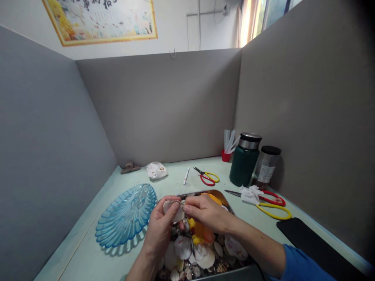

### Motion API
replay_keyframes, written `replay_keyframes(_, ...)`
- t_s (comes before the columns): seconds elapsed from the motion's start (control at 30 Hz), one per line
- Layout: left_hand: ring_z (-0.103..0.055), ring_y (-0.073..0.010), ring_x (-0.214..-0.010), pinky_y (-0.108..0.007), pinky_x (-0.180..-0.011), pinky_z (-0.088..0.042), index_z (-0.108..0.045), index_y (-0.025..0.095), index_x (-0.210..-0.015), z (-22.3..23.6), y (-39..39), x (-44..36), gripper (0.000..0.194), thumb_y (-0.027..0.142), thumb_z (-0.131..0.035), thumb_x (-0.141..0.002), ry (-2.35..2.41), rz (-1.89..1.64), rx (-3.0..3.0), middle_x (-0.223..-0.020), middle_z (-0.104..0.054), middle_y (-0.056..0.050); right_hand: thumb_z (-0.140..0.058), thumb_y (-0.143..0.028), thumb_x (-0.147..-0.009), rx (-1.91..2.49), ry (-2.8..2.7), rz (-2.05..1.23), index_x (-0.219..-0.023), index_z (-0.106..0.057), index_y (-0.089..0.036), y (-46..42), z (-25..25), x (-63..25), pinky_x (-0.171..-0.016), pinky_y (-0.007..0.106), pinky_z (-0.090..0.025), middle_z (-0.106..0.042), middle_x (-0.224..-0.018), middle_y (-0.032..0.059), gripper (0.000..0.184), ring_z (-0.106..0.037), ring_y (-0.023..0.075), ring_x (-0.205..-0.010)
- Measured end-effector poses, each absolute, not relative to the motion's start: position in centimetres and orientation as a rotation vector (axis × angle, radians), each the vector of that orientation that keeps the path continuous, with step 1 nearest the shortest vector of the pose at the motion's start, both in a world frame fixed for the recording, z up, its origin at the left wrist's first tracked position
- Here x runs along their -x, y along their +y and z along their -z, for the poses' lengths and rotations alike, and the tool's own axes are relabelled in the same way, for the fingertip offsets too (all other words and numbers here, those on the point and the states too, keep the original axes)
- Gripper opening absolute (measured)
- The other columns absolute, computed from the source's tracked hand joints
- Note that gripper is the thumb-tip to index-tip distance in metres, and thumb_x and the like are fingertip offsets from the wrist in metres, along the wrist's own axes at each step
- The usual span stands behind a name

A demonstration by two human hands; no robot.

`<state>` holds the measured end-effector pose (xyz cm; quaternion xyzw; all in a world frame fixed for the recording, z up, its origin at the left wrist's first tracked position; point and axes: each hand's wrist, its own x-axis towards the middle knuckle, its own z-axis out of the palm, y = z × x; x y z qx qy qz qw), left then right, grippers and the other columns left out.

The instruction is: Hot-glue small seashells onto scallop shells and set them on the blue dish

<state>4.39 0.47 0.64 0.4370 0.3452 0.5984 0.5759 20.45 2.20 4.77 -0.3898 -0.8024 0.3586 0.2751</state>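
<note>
My left hand [161, 223] is closed on a pale, flat scallop shell [177, 214], held up over the near part of the table. Fingers and thumb of my right hand [205, 210] pinch together at the shell's right edge, on a thin cord-like bit [181, 202] too small to make out. Below both hands stands a metal tray [231, 208] filled with white scallop shells [205, 255], small spiral shells and yellow and orange pieces [199, 231]. My right forearm covers part of the tray.
A blue shell-shaped glass dish [125, 218] lies left of the tray. Behind are a crumpled white packet [157, 170], a white marker [186, 176] and small scissors [208, 177]. At right stand larger scissors [274, 205], a green flask [245, 162], a jar [267, 168] and a black phone-like slab [316, 246].
</note>
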Motion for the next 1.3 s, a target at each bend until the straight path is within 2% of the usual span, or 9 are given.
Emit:
replay_keyframes(0.2,-0.053,-0.0089,-0.046,-0.02,-0.039,-0.044,-0.061,0.016,-0.087,-0.6,0.4,-4.3,0.02,0.03,-0.069,-0.076,0.811,-1.395,-1.046,-0.064,-0.057,0.003,-0.048,-0.025,-0.087,1.047,-2.186,-0.941,-0.063,-0.052,-0.016,2.1,-4.8,-20.3,-0.051,0.02,-0.027,-0.046,-0.057,-0.0049,0.026,-0.042,0.0087,-0.056)
replay_keyframes(0.33,-0.054,-0.011,-0.055,-0.022,-0.044,-0.048,-0.062,0.014,-0.092,-0.7,0.5,-4.4,0.026,0.034,-0.069,-0.075,0.816,-1.379,-0.986,-0.071,-0.06,0.0,-0.048,-0.03,-0.089,1.113,-2.227,-0.724,-0.063,-0.054,-0.016,2.4,-4.5,-20.6,-0.052,0.021,-0.026,-0.048,-0.057,-0.0046,0.03,-0.043,0.0086,-0.056)
replay_keyframes(0.57,-0.057,-0.0137,-0.065,-0.025,-0.053,-0.051,-0.06,0.014,-0.103,-1.0,0.6,-4.5,0.032,0.031,-0.068,-0.076,0.769,-1.366,-0.887,-0.083,-0.063,-0.004,-0.06,-0.04,-0.081,1.193,-2.282,-0.679,-0.073,-0.063,-0.018,3.1,-4.7,-22.0,-0.052,0.021,-0.028,-0.061,-0.064,-0.002,0.023,-0.051,0.0109,-0.06)
replay_keyframes(0.67,-0.059,-0.0143,-0.069,-0.026,-0.057,-0.052,-0.061,0.014,-0.097,-0.8,1.0,-4.4,0.03,0.028,-0.071,-0.073,0.765,-1.433,-0.829,-0.085,-0.063,-0.004,-0.058,-0.04,-0.081,1.242,-2.27,-0.696,-0.074,-0.065,-0.018,3.2,-4.7,-22.2,-0.051,0.021,-0.027,-0.063,-0.064,-0.0003,0.024,-0.053,0.0121,-0.059)
replay_keyframes(0.8,-0.058,-0.0126,-0.064,-0.024,-0.058,-0.05,-0.061,0.013,-0.085,-0.5,1.4,-4.2,0.025,0.028,-0.074,-0.069,0.804,-1.479,-0.789,-0.076,-0.064,-0.002,-0.06,-0.041,-0.08,1.247,-2.26,-0.64,-0.07,-0.066,-0.018,2.9,-4.6,-21.8,-0.052,0.021,-0.028,-0.064,-0.062,-0.0012,0.026,-0.053,0.011,-0.058)
replay_keyframes(0.93,-0.057,-0.0104,-0.063,-0.021,-0.06,-0.046,-0.06,0.014,-0.082,-0.3,1.4,-4.2,0.023,0.028,-0.074,-0.069,0.801,-1.483,-0.804,-0.073,-0.064,-0.001,-0.063,-0.041,-0.078,1.233,-2.202,-0.629,-0.07,-0.066,-0.019,2.6,-4.3,-21.0,-0.05,0.02,-0.027,-0.062,-0.06,-0.003,0.024,-0.051,0.0095,-0.056)
replay_keyframes(1.07,-0.058,-0.0118,-0.067,-0.022,-0.063,-0.047,-0.06,0.015,-0.083,-0.5,1.0,-4.3,0.021,0.027,-0.073,-0.071,0.81,-1.445,-0.844,-0.078,-0.065,-0.002,-0.056,-0.035,-0.084,1.211,-2.145,-0.583,-0.068,-0.063,-0.017,2.7,-4.0,-20.6,-0.05,0.02,-0.025,-0.056,-0.056,-0.0034,0.025,-0.046,0.009,-0.055)
replay_keyframes(1.23,-0.06,-0.0141,-0.068,-0.025,-0.063,-0.048,-0.062,0.016,-0.094,-1.0,0.5,-4.5,0.029,0.031,-0.072,-0.071,0.837,-1.401,-0.936,-0.086,-0.067,-0.005,-0.053,-0.03,-0.084,1.214,-2.145,-0.589,-0.064,-0.059,-0.017,2.6,-4.1,-20.6,-0.049,0.02,-0.023,-0.05,-0.054,-0.0043,0.025,-0.043,0.0086,-0.053)
replay_keyframes(1.3,-0.059,-0.0126,-0.064,-0.023,-0.061,-0.046,-0.064,0.015,-0.09,-1.0,0.5,-4.5,0.028,0.034,-0.073,-0.07,0.881,-1.41,-0.949,-0.082,-0.066,-0.004,-0.053,-0.029,-0.084,1.193,-2.159,-0.604,-0.063,-0.059,-0.016,2.5,-4.1,-20.5,-0.049,0.021,-0.023,-0.049,-0.053,-0.0044,0.025,-0.042,0.0086,-0.052)
